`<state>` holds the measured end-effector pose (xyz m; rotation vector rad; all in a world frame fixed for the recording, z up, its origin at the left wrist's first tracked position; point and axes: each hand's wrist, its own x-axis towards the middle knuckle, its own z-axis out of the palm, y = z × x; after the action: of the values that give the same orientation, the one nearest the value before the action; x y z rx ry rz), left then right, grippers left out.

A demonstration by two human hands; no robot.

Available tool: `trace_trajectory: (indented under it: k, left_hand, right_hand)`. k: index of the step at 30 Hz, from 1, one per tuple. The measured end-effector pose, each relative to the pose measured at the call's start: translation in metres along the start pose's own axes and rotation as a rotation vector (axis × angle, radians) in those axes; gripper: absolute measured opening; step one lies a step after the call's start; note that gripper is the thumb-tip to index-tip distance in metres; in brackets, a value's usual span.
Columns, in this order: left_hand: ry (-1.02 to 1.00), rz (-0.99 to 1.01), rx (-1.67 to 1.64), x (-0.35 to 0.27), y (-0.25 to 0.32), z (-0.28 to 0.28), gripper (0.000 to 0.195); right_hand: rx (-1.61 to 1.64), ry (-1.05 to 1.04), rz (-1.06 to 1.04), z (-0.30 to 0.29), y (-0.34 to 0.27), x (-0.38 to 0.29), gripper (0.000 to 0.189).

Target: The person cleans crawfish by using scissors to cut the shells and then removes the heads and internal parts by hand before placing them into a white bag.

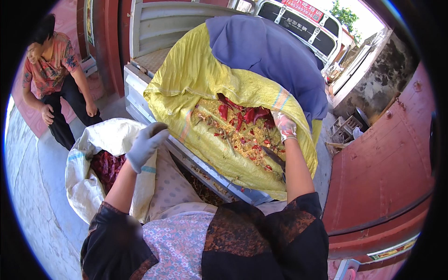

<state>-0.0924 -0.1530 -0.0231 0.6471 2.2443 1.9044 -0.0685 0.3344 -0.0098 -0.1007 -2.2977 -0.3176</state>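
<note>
My left hand (147,143), in a grey-white glove, is raised between the two sacks with its fingers bent; whether it holds anything is unclear. Beside it, a white woven sack (78,175) stands with its mouth rolled back around dark red dried chillies (107,168). My right hand (284,124), in a patterned glove, is at the right side of the mouth of a yellow woven sack (182,70); its fingers are partly hidden by the sack's edge. Red dried chillies (249,115), yellow seeds (245,148) and stems lie on the yellow sack. Scissors or a similar dark tool (273,156) lie near my right wrist.
The yellow sack rests on the metal bed (140,84) of a small truck, with blue-purple cloth (266,45) over its far part. A seated person (52,70) is at the left. A red metal gate (381,157) stands at the right, near a wooden stool (344,127).
</note>
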Motion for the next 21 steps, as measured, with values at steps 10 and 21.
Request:
trace_trajectory:
  k: [10,21]
  left_hand:
    - [-0.793,-0.501,-1.008,0.100,0.095,0.166,0.095]
    - [-0.590,-0.287,-1.224,0.168,0.149,0.221,0.022]
  right_hand:
    - [1.364,0.229,0.477,-0.058,0.007,0.024,0.034]
    - [1.996,0.053,0.437,-0.092,-0.004,0.020,0.032]
